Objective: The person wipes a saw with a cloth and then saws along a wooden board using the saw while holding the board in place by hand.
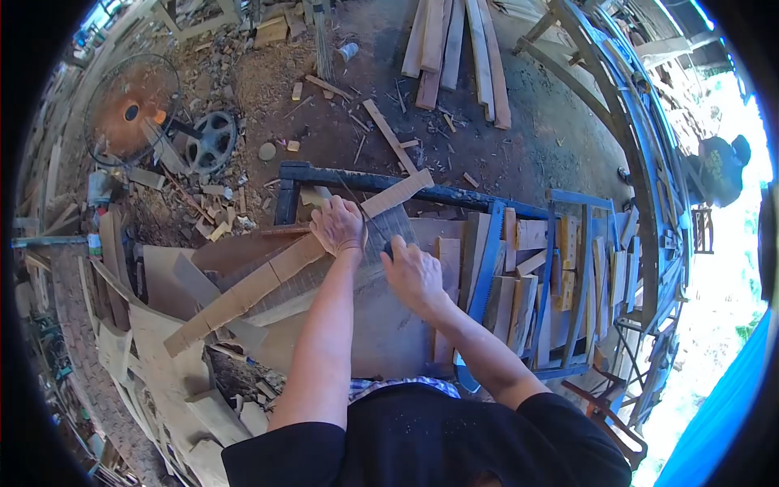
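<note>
A long, narrow wooden strip (276,272) lies slantwise across the bench, with cross lines marked at intervals along it. My left hand (337,226) is closed over the strip near its upper end and presses it down. Just to the right, my right hand (415,276) grips the dark handle of what looks like a handsaw (395,223). Its blade is blurred and crosses the strip beside my left fingers. The strip's far end (418,183) sticks out past the blade, over the dark frame beam (471,198).
To the right lie several wood blocks (531,234) and a blue bar (487,256). Long planks (454,49) rest on the ground ahead. At left stand an orange fan (130,114) and a spoked wheel (213,142) among scraps. Another person (718,170) is at far right.
</note>
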Available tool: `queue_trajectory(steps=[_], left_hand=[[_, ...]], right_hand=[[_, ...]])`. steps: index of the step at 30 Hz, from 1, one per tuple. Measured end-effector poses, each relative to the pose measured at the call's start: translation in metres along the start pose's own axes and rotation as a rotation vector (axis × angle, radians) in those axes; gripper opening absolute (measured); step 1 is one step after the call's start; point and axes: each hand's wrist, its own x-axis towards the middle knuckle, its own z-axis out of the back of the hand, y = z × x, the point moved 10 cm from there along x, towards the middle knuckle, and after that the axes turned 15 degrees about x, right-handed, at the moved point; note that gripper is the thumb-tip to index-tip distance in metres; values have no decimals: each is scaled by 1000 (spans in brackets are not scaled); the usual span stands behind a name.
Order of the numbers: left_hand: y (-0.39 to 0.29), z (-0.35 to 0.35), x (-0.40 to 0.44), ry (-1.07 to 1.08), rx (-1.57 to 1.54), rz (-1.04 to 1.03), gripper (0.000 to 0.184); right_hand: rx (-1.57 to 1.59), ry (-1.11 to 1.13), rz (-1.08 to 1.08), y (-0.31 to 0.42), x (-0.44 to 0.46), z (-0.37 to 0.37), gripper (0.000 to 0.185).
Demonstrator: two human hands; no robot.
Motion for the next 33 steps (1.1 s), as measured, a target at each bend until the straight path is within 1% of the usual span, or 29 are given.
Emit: queue_trajectory(steps=[2,4,5,7,10,13,16,20,22,23,25,26,28,29,31,33], left_hand=[[-1,0,-4,9,-11,-13,17],[0,3,0,0,3,7,17],[-1,3,-1,2,2,6,17],[1,5,-2,-17,9,27,16],[1,5,-1,-6,-14,26,17],[-1,3,-1,30,-33,-15,17],[0,5,-2,-3,-4,2,15],[-1,6,0,9,-7,29,14],[0,6,-2,8,-9,7,14],[0,5,-3,8,-13,8,14],[0,6,-2,-5,-27,1,16],[-1,7,0,-14,-22,5,16],[1,5,-1,7,0,20,16],[3,4,-3,13,2,17,16],[0,10,-2,-32,-14,20,16],[1,6,-3,-1,-19,11,16]], right_hand=[[1,28,-35,-3,15,-13,28],[6,-33,17,-4,35,-26,28],[4,-32,15,-4,30,-22,28],[-43,-47,88,8,9,-3,28],[-69,-9,33,1,-14,10,28],[-36,-19,-7,0,20,-11,26],[-17,-67,57,3,42,-20,27],[-71,-9,27,3,-12,10,27],[-96,37,-72,-6,-24,12,28],[-100,36,-72,-10,-10,3,28],[-27,-29,18,-7,35,-19,27],[-21,-29,27,-4,35,-18,27],[-26,-62,83,4,27,-14,26],[-25,-59,76,4,8,-6,26],[-102,-33,-20,-7,-29,15,25],[-69,-36,-23,-9,-24,11,26]])
